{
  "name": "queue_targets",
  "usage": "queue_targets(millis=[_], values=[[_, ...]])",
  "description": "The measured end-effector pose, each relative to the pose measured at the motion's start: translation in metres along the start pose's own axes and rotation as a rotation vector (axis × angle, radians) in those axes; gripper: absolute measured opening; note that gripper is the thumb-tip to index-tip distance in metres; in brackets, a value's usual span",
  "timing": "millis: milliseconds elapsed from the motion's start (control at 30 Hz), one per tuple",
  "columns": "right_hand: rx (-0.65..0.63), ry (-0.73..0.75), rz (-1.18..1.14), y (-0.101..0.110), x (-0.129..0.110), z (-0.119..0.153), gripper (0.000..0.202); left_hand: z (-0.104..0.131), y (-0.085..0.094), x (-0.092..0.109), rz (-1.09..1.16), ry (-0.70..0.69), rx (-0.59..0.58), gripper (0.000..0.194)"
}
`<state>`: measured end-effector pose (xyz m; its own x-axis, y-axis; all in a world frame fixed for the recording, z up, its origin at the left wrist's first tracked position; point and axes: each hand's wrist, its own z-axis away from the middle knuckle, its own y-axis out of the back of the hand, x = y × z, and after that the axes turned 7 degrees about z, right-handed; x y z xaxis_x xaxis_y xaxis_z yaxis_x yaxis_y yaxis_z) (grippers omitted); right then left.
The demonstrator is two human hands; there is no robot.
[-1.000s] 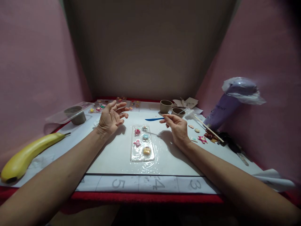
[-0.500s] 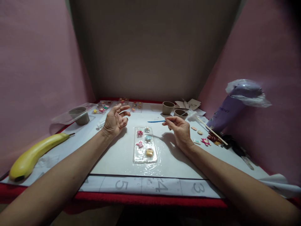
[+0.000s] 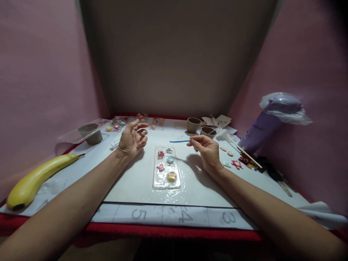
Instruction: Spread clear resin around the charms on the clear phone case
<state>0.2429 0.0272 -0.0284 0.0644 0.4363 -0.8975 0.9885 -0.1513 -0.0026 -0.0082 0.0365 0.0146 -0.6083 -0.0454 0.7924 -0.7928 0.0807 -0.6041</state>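
Note:
Between my hands, a clear, glossy rectangular panel [image 3: 166, 183] with rounded corners lies on the white board [image 3: 130, 188]. Several small charms are set on it, among them a pink rabbit-like one [image 3: 160, 166], a blue one [image 3: 170, 160] and a yellow one [image 3: 172, 176]. My right hand [image 3: 206, 150] pinches a thin blue stick with a pointed, blade-like end [image 3: 179, 141]; its tip points left, above the panel's far edge. To the panel's left, my left hand [image 3: 132, 139] is raised with fingers loosely curled and apart, holding nothing.
A banana-shaped object [image 3: 40, 177] lies at left, near a cup [image 3: 94, 136] under a clear lid. Two cups [image 3: 194, 125] stand at the back. Loose charms [image 3: 236, 164], a wooden stick [image 3: 244, 151] and a purple bag [image 3: 261, 127] are at right. Decorated clear panels [image 3: 157, 124] lie behind.
My left hand's fingers have curled in slightly. The blue stick stays in my right hand, almost unmoved. The whole view has shifted a little.

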Motion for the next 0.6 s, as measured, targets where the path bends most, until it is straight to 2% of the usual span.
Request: queue_targets(millis=[267,600], values=[[-0.004,0.005,-0.005,0.0002,-0.0005,0.0014,0.015,-0.0003,0.0004,-0.0013,0.001,0.004,0.004,0.030],[-0.002,-0.003,-0.015,0.0006,-0.0029,0.0027,0.013,0.0007,-0.0002,-0.0007,0.010,0.057,-0.011,0.042]])
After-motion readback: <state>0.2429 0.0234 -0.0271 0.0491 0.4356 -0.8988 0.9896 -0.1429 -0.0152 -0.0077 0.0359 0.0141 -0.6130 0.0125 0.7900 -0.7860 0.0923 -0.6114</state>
